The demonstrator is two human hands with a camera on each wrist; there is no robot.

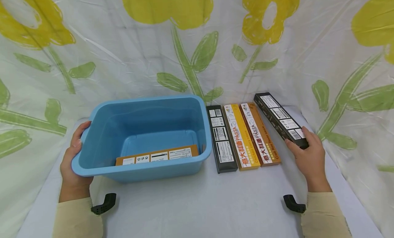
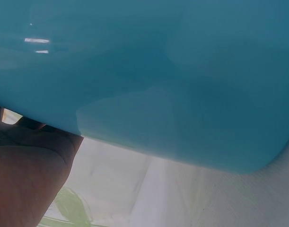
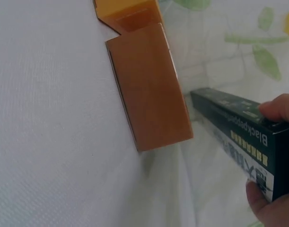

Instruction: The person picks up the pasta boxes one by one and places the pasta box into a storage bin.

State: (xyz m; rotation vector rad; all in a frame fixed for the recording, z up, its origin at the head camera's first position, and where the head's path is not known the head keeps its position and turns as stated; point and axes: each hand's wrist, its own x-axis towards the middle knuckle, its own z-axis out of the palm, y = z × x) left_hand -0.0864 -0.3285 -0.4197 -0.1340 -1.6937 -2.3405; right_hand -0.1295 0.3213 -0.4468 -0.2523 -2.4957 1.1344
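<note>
My left hand (image 1: pixel 74 159) grips the left rim of a blue plastic basin (image 1: pixel 203 159); its wrist view is mostly filled by the basin's outer wall (image 2: pixel 149 94). Inside the basin, along the near side, lies a brown pasta box (image 1: pixel 158 156). On the right, my right hand (image 1: pixel 309 155) pinches the near end of a black pasta box (image 1: pixel 280 118), thumb on one side and fingers on the other. "Blackpepper" shows on that box (image 3: pixel 243 137) in the right wrist view. It slants beside a brown crab roe pasta box (image 1: pixel 261 138).
Between basin and brown box lie a yellow chicken curry pasta box (image 1: pixel 243 142) and another black pasta box (image 1: pixel 222 142), side by side on the white-covered table (image 1: pixel 197 203). A white curtain (image 1: pixel 129 60) with yellow flowers hangs behind and at both sides.
</note>
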